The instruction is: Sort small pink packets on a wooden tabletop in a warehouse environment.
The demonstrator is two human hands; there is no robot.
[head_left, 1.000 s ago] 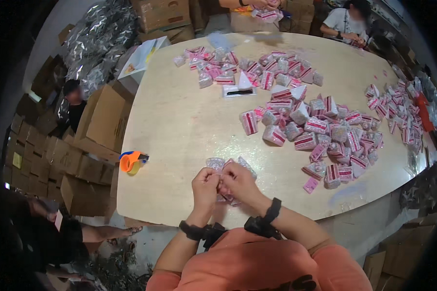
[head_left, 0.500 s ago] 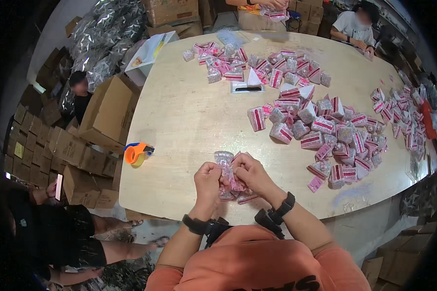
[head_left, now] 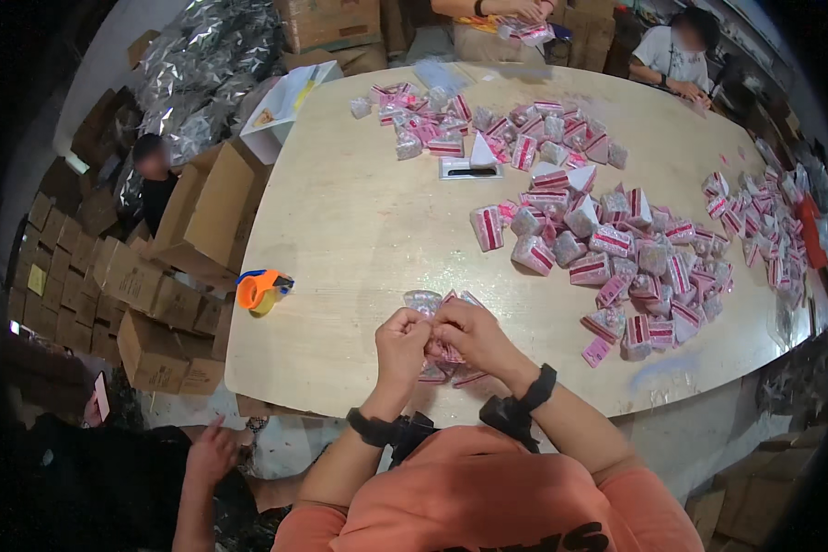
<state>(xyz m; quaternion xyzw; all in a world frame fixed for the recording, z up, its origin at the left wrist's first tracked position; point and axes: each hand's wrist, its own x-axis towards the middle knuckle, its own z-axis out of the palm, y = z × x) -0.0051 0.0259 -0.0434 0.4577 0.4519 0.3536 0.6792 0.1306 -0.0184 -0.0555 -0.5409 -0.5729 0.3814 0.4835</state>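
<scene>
At the near edge of the table, my left hand (head_left: 403, 346) and my right hand (head_left: 470, 337) meet with fingers pinched together. Between them is a small clear pouch with pink print (head_left: 423, 301), its upper end showing past my left fingers. The part they pinch is mostly covered by the fingers. Beneath my hands lie more pink-and-silver packets (head_left: 435, 373), partly hidden. To the right spreads a heap of wedge-shaped packets (head_left: 612, 238) with pink stripes and silvery filling.
An orange tape dispenser (head_left: 263, 291) sits at the table's left side. A shallow silver tray (head_left: 470, 169) lies near the far heap (head_left: 515, 129). Cardboard boxes (head_left: 207, 212) stand to the left. Co-workers are at the far side, and a person with a phone (head_left: 101, 396) is at lower left.
My hands have drawn closer together over the pouch, and less of it shows between them. At lower left the person has shifted, and a hand now reaches out beside the table.
</scene>
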